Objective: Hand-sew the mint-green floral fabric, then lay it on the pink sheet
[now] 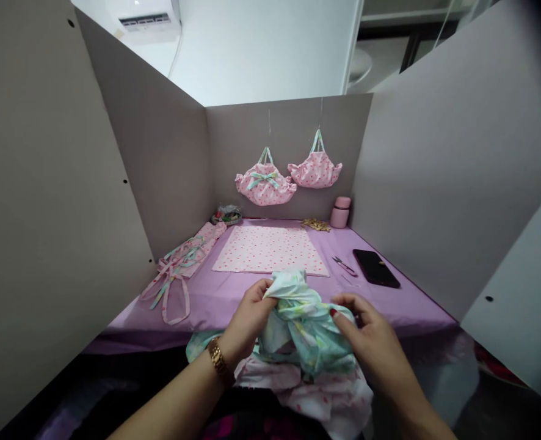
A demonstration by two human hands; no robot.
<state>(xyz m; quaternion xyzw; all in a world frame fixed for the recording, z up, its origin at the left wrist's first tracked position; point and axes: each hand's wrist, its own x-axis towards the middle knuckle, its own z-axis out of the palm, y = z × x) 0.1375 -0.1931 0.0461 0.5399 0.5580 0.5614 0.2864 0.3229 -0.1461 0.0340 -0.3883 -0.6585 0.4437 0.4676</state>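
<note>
Bunched mint-green fabric [316, 336] with pale yellow patches is held up between both hands at the table's front edge. My left hand [252, 311], with a gold watch [220, 360] on its wrist, pinches the cloth's upper left part. On the other side, my right hand [359, 321] has its thumb and fingers closed on the right edge of the same cloth. Below hangs pink dotted white fabric [330, 400], gathered over the lap. Whether the two fabrics are joined, I cannot tell.
Flat pink dotted cloth [270, 249] lies on the purple tablecloth [206, 299]. Thread snips [345, 266] and a phone [375, 267] are on the right; fabric straps [176, 275] lie left. Behind stand a pink flask [341, 212], clothespins [316, 225] and two hanging pink pouches [267, 192]. Panels enclose three sides.
</note>
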